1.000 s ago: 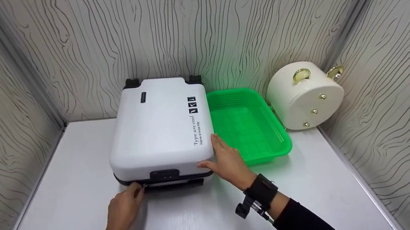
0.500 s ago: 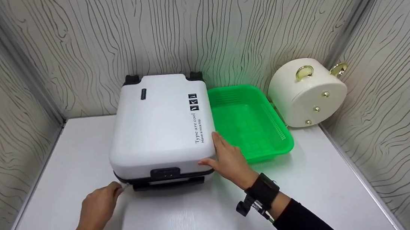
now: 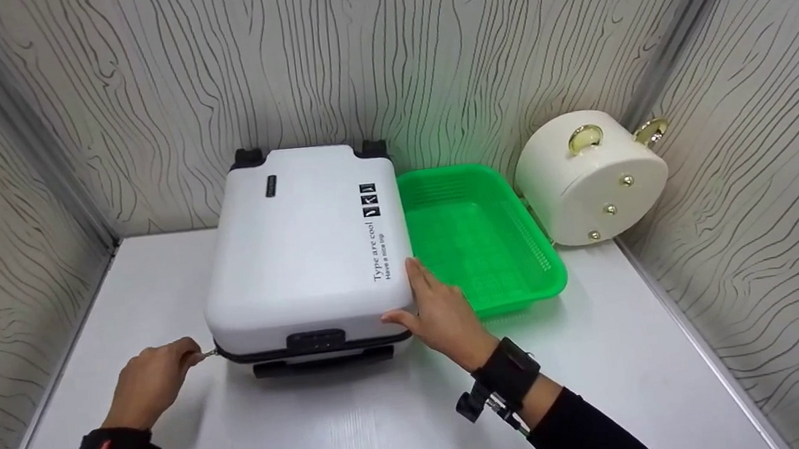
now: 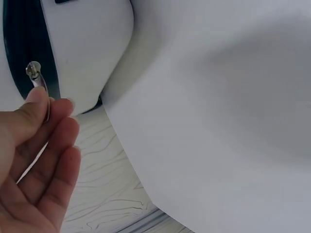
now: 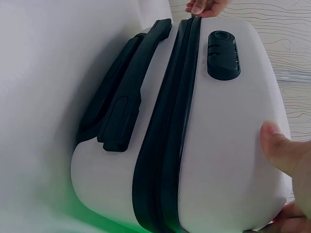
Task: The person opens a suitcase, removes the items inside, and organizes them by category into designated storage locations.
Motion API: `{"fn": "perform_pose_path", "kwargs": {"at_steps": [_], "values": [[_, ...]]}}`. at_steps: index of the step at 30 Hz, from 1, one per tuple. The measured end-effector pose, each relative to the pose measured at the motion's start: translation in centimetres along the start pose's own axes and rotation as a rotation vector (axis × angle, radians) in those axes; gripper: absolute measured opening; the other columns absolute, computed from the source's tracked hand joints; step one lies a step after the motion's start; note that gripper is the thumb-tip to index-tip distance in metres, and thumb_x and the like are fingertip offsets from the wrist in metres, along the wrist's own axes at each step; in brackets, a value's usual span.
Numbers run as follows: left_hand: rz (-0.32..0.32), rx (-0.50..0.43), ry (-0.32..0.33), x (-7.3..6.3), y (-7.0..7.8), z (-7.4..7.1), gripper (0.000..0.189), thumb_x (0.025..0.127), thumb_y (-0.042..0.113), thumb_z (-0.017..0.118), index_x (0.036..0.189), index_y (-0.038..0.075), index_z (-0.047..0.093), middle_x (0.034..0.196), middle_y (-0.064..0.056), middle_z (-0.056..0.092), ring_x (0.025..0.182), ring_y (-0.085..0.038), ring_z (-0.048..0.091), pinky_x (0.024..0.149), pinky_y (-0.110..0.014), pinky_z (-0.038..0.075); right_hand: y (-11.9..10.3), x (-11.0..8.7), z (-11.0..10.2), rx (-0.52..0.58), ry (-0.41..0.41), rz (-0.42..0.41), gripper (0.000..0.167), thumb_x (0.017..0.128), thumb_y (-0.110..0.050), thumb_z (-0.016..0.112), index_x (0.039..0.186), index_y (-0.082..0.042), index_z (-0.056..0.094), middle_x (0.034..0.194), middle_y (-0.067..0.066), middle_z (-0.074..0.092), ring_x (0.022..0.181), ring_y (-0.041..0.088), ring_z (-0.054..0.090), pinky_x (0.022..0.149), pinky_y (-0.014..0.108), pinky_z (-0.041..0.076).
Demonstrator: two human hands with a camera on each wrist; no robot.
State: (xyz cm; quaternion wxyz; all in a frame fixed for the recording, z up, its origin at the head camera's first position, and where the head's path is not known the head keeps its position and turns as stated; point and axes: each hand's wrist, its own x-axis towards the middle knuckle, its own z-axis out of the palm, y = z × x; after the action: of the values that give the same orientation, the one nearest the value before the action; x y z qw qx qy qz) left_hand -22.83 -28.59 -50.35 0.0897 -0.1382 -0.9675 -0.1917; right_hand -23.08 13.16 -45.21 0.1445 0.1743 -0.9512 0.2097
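Note:
A white hard-shell suitcase (image 3: pixel 307 255) lies flat, its black wheels toward the back wall. At its front left corner my left hand (image 3: pixel 147 384) pinches the metal zipper pull (image 4: pixel 44 92) between thumb and index finger. The other left fingers curl loosely below, as the left wrist view shows. My right hand (image 3: pixel 445 319) rests on the front right corner, with the thumb spread on the front face and the fingers along the side. The right wrist view shows the black zipper band (image 5: pixel 163 131), the black carry handle (image 5: pixel 129 92) and the combination lock (image 5: pixel 223 56).
Against the suitcase's right side stands a green plastic basket (image 3: pixel 517 300). Behind it to the right, a cream round case (image 3: pixel 586 184) with gold handles and studs lies on its side. Patterned panels (image 3: pixel 310 57) enclose the white table (image 3: pixel 303 439) at the back and both sides.
My left hand has drawn the zipper pull leftward along the suitcase's front edge, from near the lock to the left corner. My right hand stays on the right corner.

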Motion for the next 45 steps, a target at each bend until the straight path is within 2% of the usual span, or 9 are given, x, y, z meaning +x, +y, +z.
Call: {"fn": "perform_pose_path", "kwargs": {"at_steps": [7, 11, 16, 24, 29, 31, 36, 40, 45], "values": [[-0.036, -0.025, -0.026, 1.8, -1.5, 0.2, 0.005, 0.089, 0.011, 0.071, 0.090, 0.006, 0.071, 0.078, -0.004, 0.069, 0.064, -0.018, 0.060, 0.052, -0.037, 0.046, 0.3, -0.2, 0.3, -0.041, 0.034, -0.081, 0.091, 0.084, -0.055, 0.067, 0.142, 0.010, 0.040, 0.139, 0.029, 0.048, 0.094, 0.044, 0.065, 0.077, 0.046, 0.056], [-0.043, -0.027, -0.014, 3.4, -1.8, 0.3, 0.007, 0.090, 0.011, 0.070, 0.091, 0.004, 0.071, 0.080, -0.008, 0.070, 0.066, -0.024, 0.063, 0.054, -0.040, 0.048, 0.4, -0.2, 0.2, -0.046, 0.034, -0.080, 0.092, 0.083, -0.055, 0.067, 0.143, 0.009, 0.040, 0.140, 0.028, 0.047, 0.090, 0.043, 0.066, 0.075, 0.045, 0.056], [-0.054, -0.030, 0.021, 5.7, -2.1, 0.4, 0.009, 0.092, 0.009, 0.068, 0.093, 0.001, 0.071, 0.083, -0.014, 0.071, 0.069, -0.032, 0.065, 0.055, -0.045, 0.050, 0.6, -0.1, 0.0, -0.044, 0.016, -0.069, 0.093, 0.084, -0.056, 0.067, 0.144, 0.009, 0.038, 0.142, 0.027, 0.046, 0.095, 0.042, 0.065, 0.079, 0.045, 0.055], [-0.149, -0.066, 0.039, 7.8, -2.3, 1.2, 0.013, 0.094, 0.006, 0.062, 0.097, -0.003, 0.071, 0.090, -0.022, 0.070, 0.080, -0.043, 0.065, 0.063, -0.053, 0.050, 0.5, -0.2, 0.0, -0.040, 0.009, -0.064, 0.093, 0.084, -0.056, 0.067, 0.145, 0.008, 0.038, 0.142, 0.027, 0.046, 0.107, 0.042, 0.062, 0.085, 0.046, 0.054], [-0.150, -0.117, -0.016, 7.7, -2.0, -0.2, 0.025, 0.096, 0.015, 0.062, 0.108, -0.006, 0.067, 0.103, -0.024, 0.069, 0.092, -0.043, 0.064, 0.074, -0.055, 0.050, 0.6, 0.0, -0.1, -0.033, 0.008, -0.065, 0.093, 0.084, -0.056, 0.067, 0.144, 0.009, 0.038, 0.141, 0.028, 0.046, 0.105, 0.044, 0.062, 0.084, 0.047, 0.054], [-0.159, -0.148, -0.032, 7.5, -1.6, -1.2, 0.034, 0.099, 0.023, 0.060, 0.116, -0.006, 0.065, 0.111, -0.025, 0.067, 0.099, -0.043, 0.063, 0.079, -0.055, 0.050, 0.6, 0.0, 0.0, -0.027, 0.008, -0.059, 0.093, 0.084, -0.055, 0.067, 0.144, 0.009, 0.038, 0.142, 0.028, 0.046, 0.105, 0.044, 0.062, 0.084, 0.047, 0.054], [-0.160, -0.244, -0.020, 6.5, 0.2, -4.2, 0.057, 0.100, 0.045, 0.052, 0.132, -0.002, 0.055, 0.127, -0.026, 0.059, 0.111, -0.044, 0.058, 0.085, -0.057, 0.048, 0.8, 0.0, 0.1, -0.016, 0.008, -0.038, 0.094, 0.083, -0.054, 0.069, 0.145, 0.009, 0.037, 0.142, 0.028, 0.046, 0.107, 0.043, 0.061, 0.087, 0.046, 0.053], [-0.126, -0.337, -0.062, 5.5, 2.2, -5.9, 0.074, 0.095, 0.056, 0.054, 0.145, 0.003, 0.042, 0.142, -0.026, 0.046, 0.117, -0.048, 0.053, 0.091, -0.058, 0.047, 0.8, 0.1, 0.1, 0.002, 0.002, -0.025, 0.095, 0.082, -0.055, 0.069, 0.145, 0.009, 0.036, 0.142, 0.028, 0.046, 0.110, 0.043, 0.060, 0.089, 0.047, 0.052], [-0.079, -0.425, -0.168, 4.6, 4.4, -6.0, 0.101, 0.084, 0.056, 0.070, 0.155, 0.003, 0.021, 0.156, -0.026, 0.022, 0.130, -0.051, 0.039, 0.100, -0.058, 0.041, 0.7, 0.1, 0.3, 0.012, -0.004, -0.018, 0.096, 0.082, -0.056, 0.069, 0.145, 0.009, 0.037, 0.142, 0.028, 0.045, 0.113, 0.043, 0.058, 0.091, 0.047, 0.051]]}}
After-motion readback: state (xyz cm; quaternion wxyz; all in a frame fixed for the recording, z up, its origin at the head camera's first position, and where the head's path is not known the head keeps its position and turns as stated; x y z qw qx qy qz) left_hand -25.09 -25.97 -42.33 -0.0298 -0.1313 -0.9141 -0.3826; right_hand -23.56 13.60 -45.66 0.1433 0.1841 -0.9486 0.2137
